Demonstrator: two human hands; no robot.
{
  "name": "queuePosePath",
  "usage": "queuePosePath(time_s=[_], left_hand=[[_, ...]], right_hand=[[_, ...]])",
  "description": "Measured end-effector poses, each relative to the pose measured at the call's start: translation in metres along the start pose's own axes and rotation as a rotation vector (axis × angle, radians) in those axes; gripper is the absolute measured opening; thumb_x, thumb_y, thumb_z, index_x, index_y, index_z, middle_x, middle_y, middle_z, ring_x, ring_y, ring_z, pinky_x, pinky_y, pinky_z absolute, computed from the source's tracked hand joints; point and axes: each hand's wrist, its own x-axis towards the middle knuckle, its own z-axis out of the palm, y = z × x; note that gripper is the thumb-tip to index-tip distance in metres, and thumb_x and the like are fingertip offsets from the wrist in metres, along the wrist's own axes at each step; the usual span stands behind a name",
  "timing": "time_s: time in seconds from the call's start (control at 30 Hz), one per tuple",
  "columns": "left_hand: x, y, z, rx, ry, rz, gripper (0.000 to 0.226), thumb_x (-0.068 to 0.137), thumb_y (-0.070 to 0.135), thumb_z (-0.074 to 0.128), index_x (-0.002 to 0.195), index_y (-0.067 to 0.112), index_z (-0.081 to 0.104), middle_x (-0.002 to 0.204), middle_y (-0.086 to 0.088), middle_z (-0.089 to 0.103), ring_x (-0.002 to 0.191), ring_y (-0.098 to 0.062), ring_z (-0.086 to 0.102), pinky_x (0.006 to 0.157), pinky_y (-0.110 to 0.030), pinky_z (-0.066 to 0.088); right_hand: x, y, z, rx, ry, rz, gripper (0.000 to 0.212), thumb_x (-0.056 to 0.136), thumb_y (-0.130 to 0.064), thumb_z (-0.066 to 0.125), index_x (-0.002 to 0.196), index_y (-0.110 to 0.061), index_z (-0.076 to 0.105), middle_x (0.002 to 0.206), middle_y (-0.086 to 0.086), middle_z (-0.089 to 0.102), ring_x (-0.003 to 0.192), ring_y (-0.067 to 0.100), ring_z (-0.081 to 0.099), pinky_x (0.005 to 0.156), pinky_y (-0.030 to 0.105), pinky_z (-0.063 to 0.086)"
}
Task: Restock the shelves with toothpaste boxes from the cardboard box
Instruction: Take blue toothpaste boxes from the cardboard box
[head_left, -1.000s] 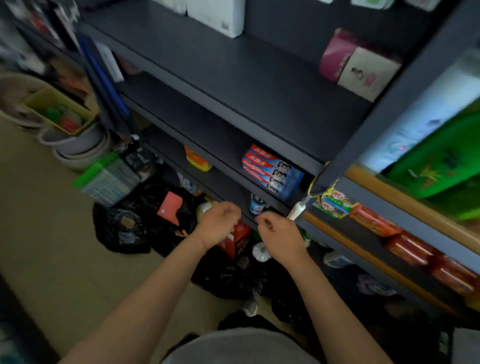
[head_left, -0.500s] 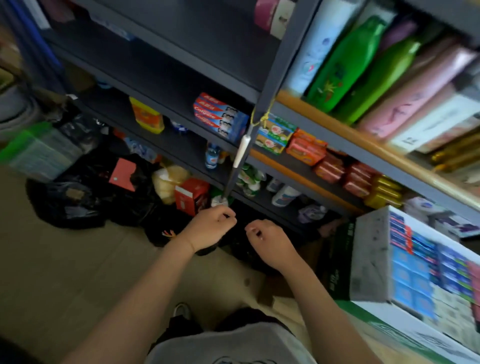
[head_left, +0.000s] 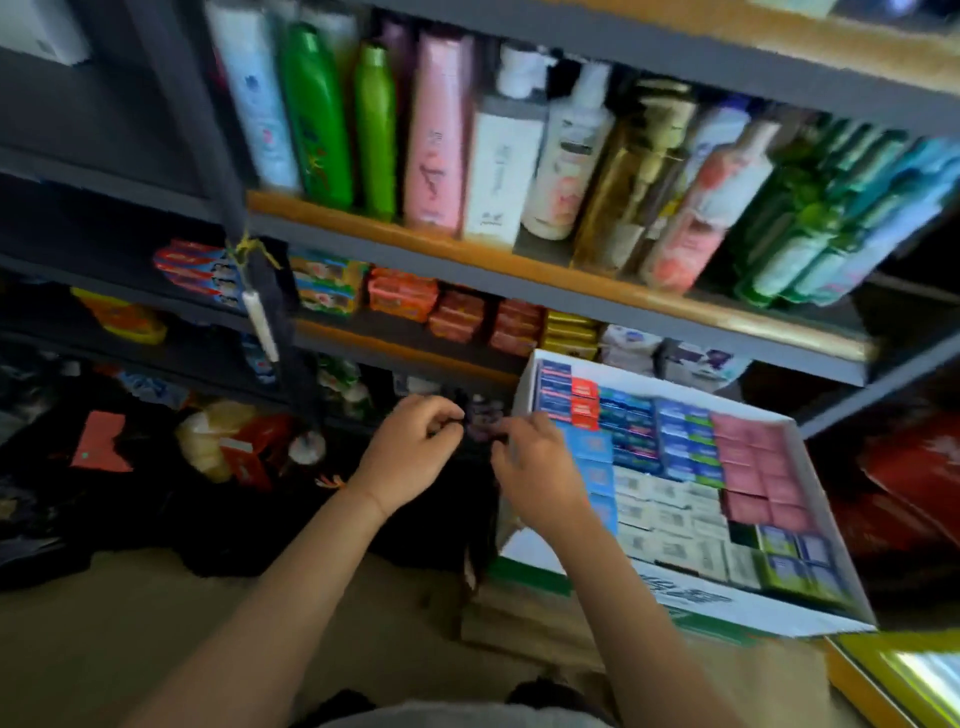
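Toothpaste boxes (head_left: 670, 452) in cardboard box (head_left: 524, 384) now in view; hands, left (head_left: 410, 452) & right (head_left: 535, 462), curled, empty, moved beside it. Pick next.

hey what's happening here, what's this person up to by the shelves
A person is restocking shop shelves. An open cardboard box packed with toothpaste boxes sits to their right, below shelves of soap bars and shampoo bottles. Both hands are out in front with fingers curled: the left hand beside the box, the right hand at its near-left edge. Neither visibly holds a toothpaste box yet; the picture is blurred, so the fingers' grip is unclear.
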Motion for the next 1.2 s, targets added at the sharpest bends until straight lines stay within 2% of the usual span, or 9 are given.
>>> queuePosePath(time_s=[0.13, 0.27, 0.37, 0.43, 0.5, 0.6, 0.73, 1.0, 1.2], left_hand=[[0.01, 0.053, 0.108, 0.237, 0.068, 0.192, 0.018, 0.091, 0.018, 0.063, 0.108, 0.015, 0.068, 0.116, 0.0, 0.056, 0.113, -0.015, 0.048, 0.097, -0.023, 0.034], [0.009, 0.09, 0.184, 0.427, -0.046, 0.275, 0.033, 0.092, 0.033, 0.059, 0.118, 0.015, 0.065, 0.128, -0.002, 0.055, 0.123, -0.02, 0.045, 0.106, -0.038, 0.034], [0.004, 0.113, 0.221, 0.44, -0.122, 0.312, 0.041, 0.092, 0.039, 0.056, 0.128, 0.02, 0.06, 0.135, 0.001, 0.051, 0.129, -0.015, 0.037, 0.11, -0.032, 0.022], [0.003, 0.123, 0.24, 0.503, -0.178, 0.306, 0.049, 0.093, 0.045, 0.058, 0.138, 0.029, 0.051, 0.147, 0.005, 0.041, 0.14, -0.018, 0.029, 0.116, -0.034, 0.017], [0.002, 0.128, 0.258, 0.574, -0.304, 0.256, 0.063, 0.092, 0.052, 0.058, 0.149, 0.036, 0.035, 0.161, 0.006, 0.022, 0.15, -0.021, 0.01, 0.122, -0.043, 0.008], [0.0, 0.128, 0.285, 0.692, -0.451, 0.162, 0.085, 0.085, 0.069, 0.057, 0.154, 0.047, 0.013, 0.165, 0.01, -0.008, 0.151, -0.026, -0.015, 0.119, -0.051, -0.009], [0.0, 0.124, 0.301, 0.797, -0.431, 0.132, 0.084, 0.083, 0.072, 0.056, 0.153, 0.048, 0.015, 0.165, 0.011, -0.011, 0.15, -0.028, -0.017, 0.118, -0.053, -0.014], [-0.002, 0.128, 0.302, 0.748, -0.42, 0.091, 0.083, 0.081, 0.071, 0.059, 0.151, 0.052, 0.017, 0.164, 0.013, -0.011, 0.151, -0.027, -0.017, 0.119, -0.053, -0.013], [0.007, 0.141, 0.304, 0.75, -0.547, 0.081, 0.075, 0.084, 0.059, 0.065, 0.144, 0.064, 0.021, 0.162, 0.015, -0.021, 0.148, -0.032, -0.024, 0.113, -0.061, -0.017]], right_hand=[[-0.017, 0.111, -0.051, -0.012, -0.004, 0.047, 0.027, 0.094, -0.018, 0.059, 0.12, -0.011, 0.066, 0.12, 0.013, 0.059, 0.116, 0.034, 0.052, 0.095, 0.044, 0.045], [-0.035, 0.172, -0.089, -0.064, -0.133, 0.068, 0.03, 0.096, -0.025, 0.058, 0.123, -0.013, 0.063, 0.12, 0.01, 0.058, 0.116, 0.03, 0.052, 0.093, 0.039, 0.046], [-0.042, 0.2, -0.108, -0.091, -0.173, 0.07, 0.038, 0.092, -0.028, 0.062, 0.128, -0.017, 0.058, 0.123, 0.009, 0.051, 0.121, 0.028, 0.049, 0.095, 0.039, 0.046], [-0.045, 0.214, -0.12, -0.21, -0.183, 0.077, 0.049, 0.088, -0.033, 0.065, 0.134, -0.02, 0.05, 0.131, 0.008, 0.043, 0.127, 0.028, 0.043, 0.101, 0.042, 0.042], [-0.053, 0.228, -0.132, -0.359, -0.228, 0.104, 0.059, 0.086, -0.038, 0.067, 0.137, -0.022, 0.042, 0.137, 0.008, 0.038, 0.13, 0.028, 0.039, 0.107, 0.046, 0.036], [-0.071, 0.252, -0.144, -0.454, -0.325, 0.136, 0.073, 0.081, -0.048, 0.071, 0.14, -0.023, 0.036, 0.141, 0.008, 0.035, 0.133, 0.028, 0.035, 0.11, 0.05, 0.032], [-0.092, 0.277, -0.153, -0.473, -0.348, 0.106, 0.08, 0.076, -0.062, 0.071, 0.137, -0.024, 0.036, 0.138, 0.005, 0.036, 0.129, 0.025, 0.036, 0.107, 0.047, 0.034], [-0.1, 0.29, -0.157, -0.424, -0.261, -0.028, 0.076, 0.078, -0.061, 0.068, 0.137, -0.025, 0.038, 0.136, -0.002, 0.042, 0.127, 0.019, 0.039, 0.106, 0.041, 0.032], [-0.099, 0.306, -0.16, -0.427, -0.311, -0.037, 0.085, 0.076, -0.054, 0.073, 0.146, -0.028, 0.032, 0.141, -0.002, 0.039, 0.132, 0.019, 0.035, 0.11, 0.043, 0.029]])
